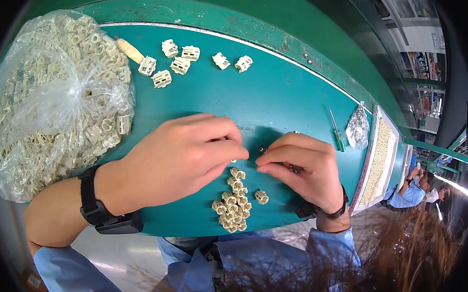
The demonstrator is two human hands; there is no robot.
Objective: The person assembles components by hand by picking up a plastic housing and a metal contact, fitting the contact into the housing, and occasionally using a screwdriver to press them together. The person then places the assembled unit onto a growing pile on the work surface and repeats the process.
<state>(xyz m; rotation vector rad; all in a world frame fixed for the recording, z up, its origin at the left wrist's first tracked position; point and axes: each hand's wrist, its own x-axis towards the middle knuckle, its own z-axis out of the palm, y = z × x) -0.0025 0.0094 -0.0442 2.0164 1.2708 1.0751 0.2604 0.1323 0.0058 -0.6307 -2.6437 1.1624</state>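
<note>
My left hand (187,156) is closed, its fingertips pinched around a small cream plastic part (233,161) that is almost wholly hidden. Across a narrow gap, my right hand (306,163) pinches a small shiny metal ball (262,150) between thumb and forefinger. More shiny bits show under its curled fingers, too covered to make out. Just below the hands lies a cluster of cream ring-shaped plastic parts (232,209) with notched rims. One single cream part (261,197) sits apart to the right of that cluster.
A clear bag (57,102) full of cream parts fills the left side. Several larger cream housings (180,65) lie at the back. On the right are a screwdriver (338,132), a bag of metal pieces (357,128) and a tray (364,184) of small cream pieces. Another person (408,189) sits far right.
</note>
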